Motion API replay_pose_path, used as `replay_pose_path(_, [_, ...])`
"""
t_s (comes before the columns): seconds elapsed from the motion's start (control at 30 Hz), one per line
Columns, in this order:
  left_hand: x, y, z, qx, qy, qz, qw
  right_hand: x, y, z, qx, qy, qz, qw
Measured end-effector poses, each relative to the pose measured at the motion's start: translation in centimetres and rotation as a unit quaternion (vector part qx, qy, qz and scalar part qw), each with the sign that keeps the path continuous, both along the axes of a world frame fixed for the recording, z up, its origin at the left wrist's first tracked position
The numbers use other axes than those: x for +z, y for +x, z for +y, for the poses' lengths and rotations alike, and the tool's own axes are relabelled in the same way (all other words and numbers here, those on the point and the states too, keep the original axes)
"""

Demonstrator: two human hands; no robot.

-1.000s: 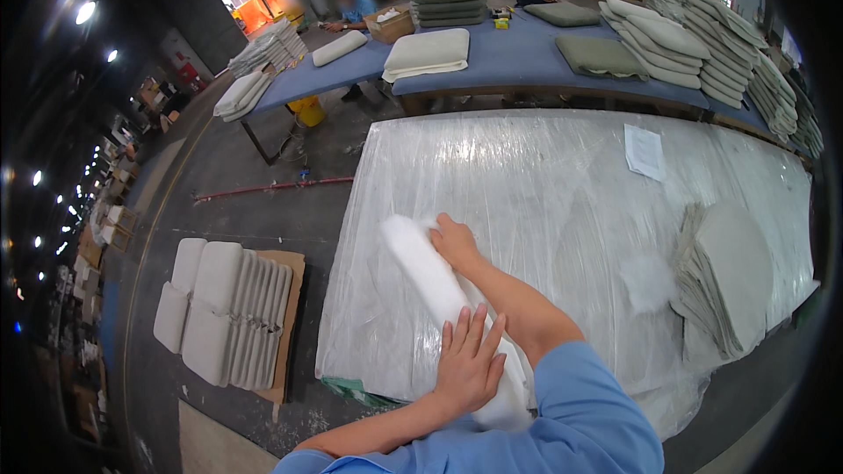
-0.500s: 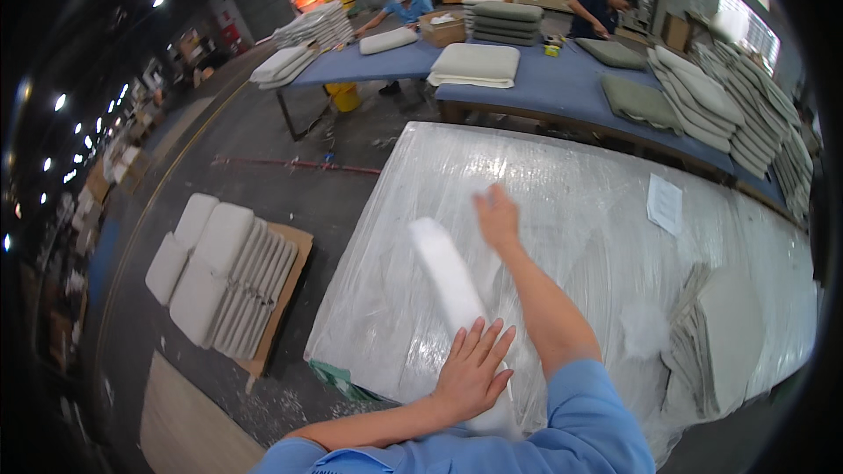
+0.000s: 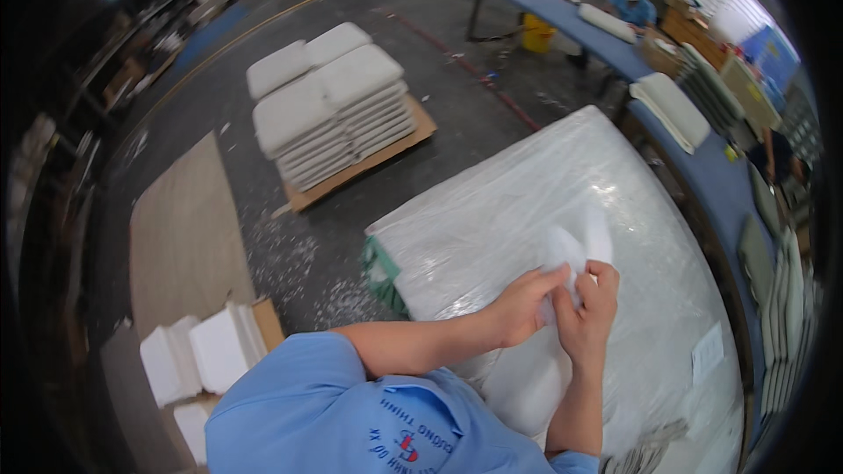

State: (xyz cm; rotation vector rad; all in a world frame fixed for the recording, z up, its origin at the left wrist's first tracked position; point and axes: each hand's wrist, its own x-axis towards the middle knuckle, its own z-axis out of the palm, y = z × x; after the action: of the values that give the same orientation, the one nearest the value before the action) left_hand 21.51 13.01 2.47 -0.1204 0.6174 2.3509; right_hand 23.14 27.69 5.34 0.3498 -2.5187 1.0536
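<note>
Both hands are together over a plastic-wrapped surface [image 3: 483, 211], gripping a soft white piece of wadding [image 3: 565, 247]. Its two ends stick up above the fingers, the right one blurred. My left hand [image 3: 527, 303] is closed on its left side, thumb pointing toward the other hand. Beside it, touching or nearly so, my right hand [image 3: 590, 309] pinches the wadding with bent fingers. More white material [image 3: 527, 382] lies on the plastic below my wrists, close to my body; whether it joins the held piece I cannot tell.
Stacked light-grey cushions [image 3: 334, 114] sit on cardboard on the floor. White blocks [image 3: 198, 355] stand at lower left by a beige sheet [image 3: 184, 228]. A blue table [image 3: 676, 145] with cushions runs along the right, people behind it. Grey fabric pieces [image 3: 645, 452] lie at lower right.
My view has swung left. My left hand, flat on the long white strip before, is now closed on wadding. My right hand has come back from its reach and grips there too.
</note>
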Motion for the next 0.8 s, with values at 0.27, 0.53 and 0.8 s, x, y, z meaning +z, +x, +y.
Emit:
replay_pose_path(0.27, [-12.2, 5.2, -11.2, 0.13, -0.208, -0.015, 0.969, -1.1, 4.5, -0.9, -0.124, 0.138, -0.115, 0.976])
replay_pose_path(0.53, [-26.7, 6.0, -28.1, 0.188, -0.658, -0.273, 0.676, -3.8, 4.2, 0.4, -0.208, 0.068, -0.187, 0.958])
replay_pose_path(0.8, [-33.4, -3.0, -34.4, 0.178, -0.673, -0.313, 0.646, -3.4, 2.7, -2.8, -0.283, 0.068, -0.255, 0.922])
